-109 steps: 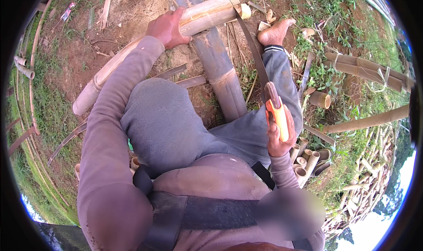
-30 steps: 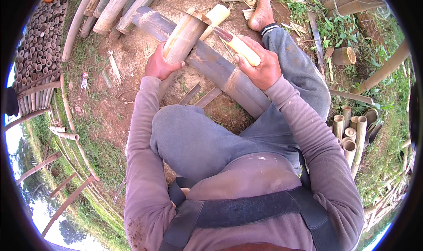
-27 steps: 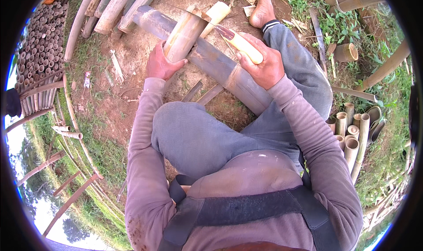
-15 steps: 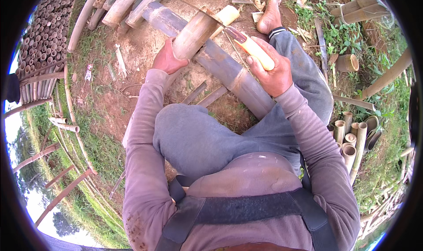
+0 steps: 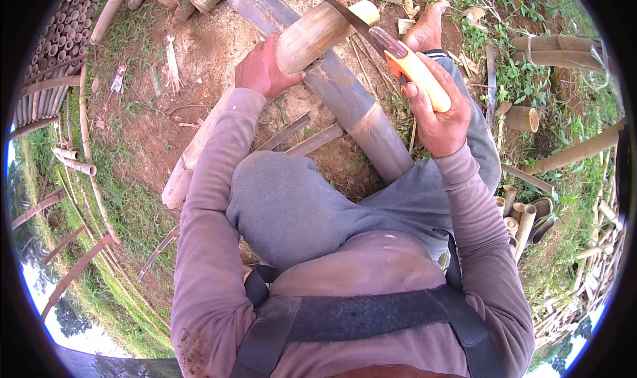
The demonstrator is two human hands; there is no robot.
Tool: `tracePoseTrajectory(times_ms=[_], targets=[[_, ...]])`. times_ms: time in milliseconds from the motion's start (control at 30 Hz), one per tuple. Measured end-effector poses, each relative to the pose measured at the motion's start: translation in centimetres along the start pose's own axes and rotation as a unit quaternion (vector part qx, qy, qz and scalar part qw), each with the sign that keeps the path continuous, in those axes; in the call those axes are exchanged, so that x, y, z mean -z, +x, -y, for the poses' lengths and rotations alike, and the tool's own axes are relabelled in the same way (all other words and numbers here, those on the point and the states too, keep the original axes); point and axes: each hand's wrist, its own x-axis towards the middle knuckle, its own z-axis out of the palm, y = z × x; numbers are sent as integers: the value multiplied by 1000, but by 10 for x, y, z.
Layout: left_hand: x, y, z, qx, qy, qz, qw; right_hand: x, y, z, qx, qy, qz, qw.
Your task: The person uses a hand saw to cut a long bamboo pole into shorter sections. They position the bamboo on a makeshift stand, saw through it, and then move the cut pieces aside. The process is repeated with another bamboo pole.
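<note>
A pale bamboo pole lies slantwise across a thicker, darker bamboo log on the ground. My left hand grips the pale pole from its left side, thumb pressed against it near the crossing. In my right hand is a hand saw with a yellow-orange handle, fingers wrapped round the grip. Its dark blade runs up and to the left, over the pole close to the far cut end. How deep the blade sits in the bamboo cannot be made out.
My bare foot rests beyond the saw. Short bamboo pieces and sandals stand at the right. Thick poles lie at the far left, near a stack of cut bamboo. Split strips lie by my knee.
My right hand has drawn the saw back toward the right, so more blade shows between handle and pole. My left hand keeps its hold on the pole. The whole view has shifted slightly.
</note>
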Motion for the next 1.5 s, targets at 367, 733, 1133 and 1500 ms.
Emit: tracePoseTrajectory(times_ms=[367,733,1133,1500], targets=[[-12,43,-42,-41,-34,-122,991,-5,46,55,-83,12,51,995],[-13,51,-57,9,-9,-101,995,33,-28,47,-45,-37,46,997],[-3,46,-62,3,-30,-71,997,2,-32,0,-35,19,10,999],[-8,57,-60,11,-27,-92,995,10,-59,-13,-16,-3,-8,1000]])
